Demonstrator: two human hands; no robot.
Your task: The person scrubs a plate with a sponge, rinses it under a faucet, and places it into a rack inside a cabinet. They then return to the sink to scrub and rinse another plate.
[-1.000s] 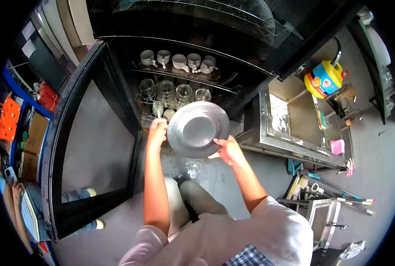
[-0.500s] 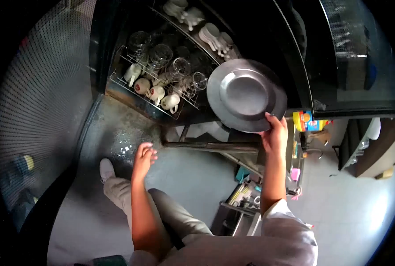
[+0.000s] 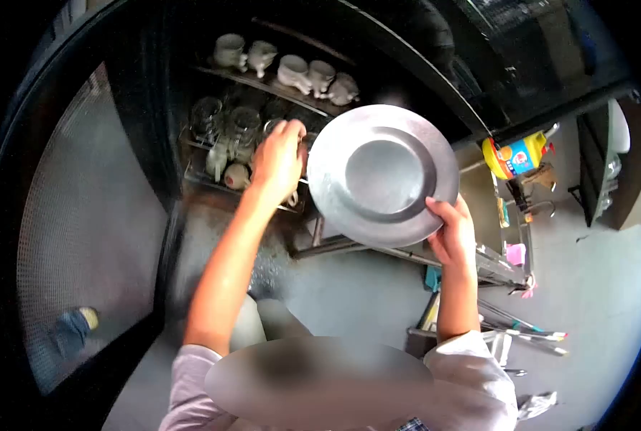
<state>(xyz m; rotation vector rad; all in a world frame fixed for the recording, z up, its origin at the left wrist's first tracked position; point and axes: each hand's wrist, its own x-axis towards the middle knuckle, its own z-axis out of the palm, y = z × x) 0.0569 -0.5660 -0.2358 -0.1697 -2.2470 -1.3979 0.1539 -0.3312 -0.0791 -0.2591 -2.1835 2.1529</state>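
- The right hand (image 3: 453, 233) has its grip closed on the lower rim of the metal plate (image 3: 381, 172), thumb on the face. The plate hangs tilted in the air in front of the open cabinet (image 3: 141, 86). Pinched at one edge only, it could pivot in the fingers and drop to the floor (image 3: 349, 302).
- The left hand (image 3: 281, 161) reaches in among the glasses (image 3: 241, 126), just beside the plate's left edge. Its fingers are curled and its back faces the camera, so I cannot tell whether its grip has anything. A fumbled pick there could tip a glass into its neighbours.
- The plate's left rim sits near that hand and the white mugs (image 3: 223, 161), so a small swing of the right arm could strike them.
- The cups (image 3: 295, 68) stand on the shelf above, and a lifted wrist could catch one.
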